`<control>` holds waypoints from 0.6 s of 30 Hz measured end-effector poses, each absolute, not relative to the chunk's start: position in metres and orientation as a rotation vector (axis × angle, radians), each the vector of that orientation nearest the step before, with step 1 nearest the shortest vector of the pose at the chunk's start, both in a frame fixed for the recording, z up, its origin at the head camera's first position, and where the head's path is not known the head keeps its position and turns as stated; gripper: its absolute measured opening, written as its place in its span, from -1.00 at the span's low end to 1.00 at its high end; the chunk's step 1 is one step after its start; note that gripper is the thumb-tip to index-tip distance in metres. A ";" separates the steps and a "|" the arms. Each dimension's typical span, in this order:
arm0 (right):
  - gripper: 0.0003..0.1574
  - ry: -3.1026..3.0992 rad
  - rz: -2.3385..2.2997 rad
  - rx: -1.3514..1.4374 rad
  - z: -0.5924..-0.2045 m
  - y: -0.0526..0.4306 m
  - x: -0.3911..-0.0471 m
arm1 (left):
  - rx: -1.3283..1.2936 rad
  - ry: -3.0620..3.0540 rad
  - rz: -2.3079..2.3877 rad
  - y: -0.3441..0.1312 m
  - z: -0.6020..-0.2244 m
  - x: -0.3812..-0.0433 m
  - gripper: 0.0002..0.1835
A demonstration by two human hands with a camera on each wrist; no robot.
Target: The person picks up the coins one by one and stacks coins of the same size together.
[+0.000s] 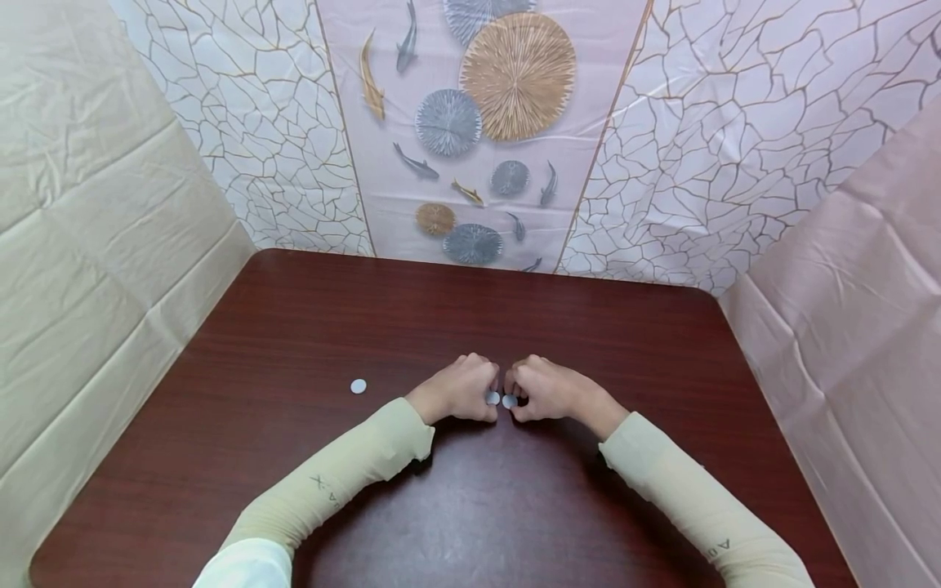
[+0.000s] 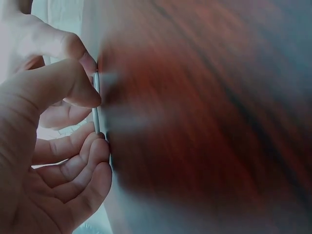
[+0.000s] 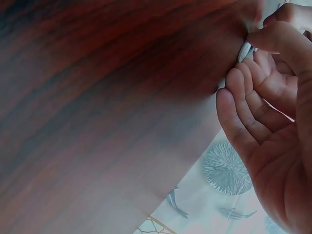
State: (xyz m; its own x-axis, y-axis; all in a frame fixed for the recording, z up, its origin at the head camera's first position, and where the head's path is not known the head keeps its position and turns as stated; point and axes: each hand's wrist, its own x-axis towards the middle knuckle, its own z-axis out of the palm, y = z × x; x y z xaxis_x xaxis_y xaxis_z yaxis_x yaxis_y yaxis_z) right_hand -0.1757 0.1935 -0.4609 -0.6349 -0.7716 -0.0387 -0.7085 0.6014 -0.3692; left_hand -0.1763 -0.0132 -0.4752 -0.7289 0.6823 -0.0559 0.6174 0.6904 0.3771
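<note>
Three small white discs lie on the dark wooden table, two of them side by side between my hands. My left hand (image 1: 463, 389) pinches the left one of this pair, a white disc (image 1: 492, 398), between thumb and curled fingers. Facing it, my right hand (image 1: 550, 389) holds the other white disc (image 1: 510, 401) the same way, thumb on the near side and fingers on the far side. In the left wrist view the disc (image 2: 95, 117) shows edge-on, flat along the tabletop. From the right wrist, a disc rim (image 3: 244, 50) shows between thumb and fingertips.
A third white disc (image 1: 358, 385) lies on the table left of my left hand. The reddish-brown table (image 1: 470, 506) has rounded far corners. A patterned cloth wall (image 1: 470, 180) stands behind it, and pale cloth hangs at both sides.
</note>
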 end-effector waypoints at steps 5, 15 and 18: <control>-0.75 2.629 -0.498 -1.229 -0.461 0.193 -0.176 | 1.053 2.710 0.518 -0.009 -0.475 -0.174 -0.79; -0.75 2.607 -0.538 -1.218 -0.462 0.194 -0.176 | 1.061 2.734 0.532 -0.004 -0.475 -0.172 -0.75; -0.75 2.606 -0.547 -1.224 -0.462 0.194 -0.176 | 1.070 2.728 0.561 -0.002 -0.476 -0.172 -0.75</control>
